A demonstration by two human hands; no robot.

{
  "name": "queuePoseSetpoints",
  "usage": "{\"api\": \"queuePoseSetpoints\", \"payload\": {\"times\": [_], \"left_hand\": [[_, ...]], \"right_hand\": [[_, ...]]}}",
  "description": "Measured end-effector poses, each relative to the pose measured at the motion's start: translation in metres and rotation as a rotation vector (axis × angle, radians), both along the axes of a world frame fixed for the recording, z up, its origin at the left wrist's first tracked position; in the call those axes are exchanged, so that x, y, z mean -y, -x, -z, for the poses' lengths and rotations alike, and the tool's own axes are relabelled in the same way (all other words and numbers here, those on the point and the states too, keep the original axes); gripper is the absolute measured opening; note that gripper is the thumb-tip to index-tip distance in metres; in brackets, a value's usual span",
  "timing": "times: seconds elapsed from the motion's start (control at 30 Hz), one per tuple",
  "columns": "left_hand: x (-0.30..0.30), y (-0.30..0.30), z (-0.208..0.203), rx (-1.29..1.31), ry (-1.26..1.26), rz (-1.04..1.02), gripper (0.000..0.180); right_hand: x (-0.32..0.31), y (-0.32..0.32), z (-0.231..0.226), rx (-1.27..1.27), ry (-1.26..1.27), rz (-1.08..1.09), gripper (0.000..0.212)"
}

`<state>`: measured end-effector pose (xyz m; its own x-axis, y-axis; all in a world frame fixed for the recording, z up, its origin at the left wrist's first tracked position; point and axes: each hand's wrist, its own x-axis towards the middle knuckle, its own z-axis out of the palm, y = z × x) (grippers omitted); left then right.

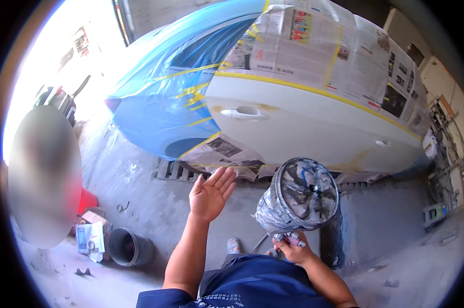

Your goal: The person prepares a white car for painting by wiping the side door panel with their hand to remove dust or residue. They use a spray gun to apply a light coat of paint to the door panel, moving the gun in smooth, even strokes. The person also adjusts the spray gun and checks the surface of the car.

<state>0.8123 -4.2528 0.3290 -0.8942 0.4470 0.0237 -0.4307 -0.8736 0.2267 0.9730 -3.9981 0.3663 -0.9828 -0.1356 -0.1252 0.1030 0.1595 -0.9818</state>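
Observation:
My left hand (209, 197) is raised palm up with its fingers stretched out, holding nothing. It stands in front of the lower part of a car door. My right hand (292, 250) is closed round the handle of a paint spray gun (288, 237). On top of the gun sits a round, paint-smeared cup (306, 192), which hides most of the gun's body and nozzle. Ahead is a car with bare white doors (304, 120). Newspaper sheets (314, 49) cover its windows, blue plastic film (150, 115) wraps its left end, and yellow tape (288, 88) runs along the edges.
A thin hose (260, 243) hangs below the gun near my feet. To the left are a dark bucket (131, 247), a red bucket (87, 200) and a blurred person-like shape (44, 177). A floor grate (169, 169) lies beneath the car. Shelving (450, 133) lines the right wall.

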Motion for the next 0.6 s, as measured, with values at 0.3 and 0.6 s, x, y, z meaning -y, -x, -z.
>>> {"api": "queuePoseSetpoints", "payload": {"times": [0.3, 0.6], "left_hand": [[0.054, -0.012, 0.019, 0.074, 0.531, -0.406, 0.018], [0.098, -0.032, 0.014, -0.025, 0.662, -0.208, 0.066]], "right_hand": [[0.018, 0.026, 0.016, 0.127, 0.009, -0.272, 0.015], [0.034, 0.042, 0.027, 0.126, -0.027, -0.346, 0.013]]}}
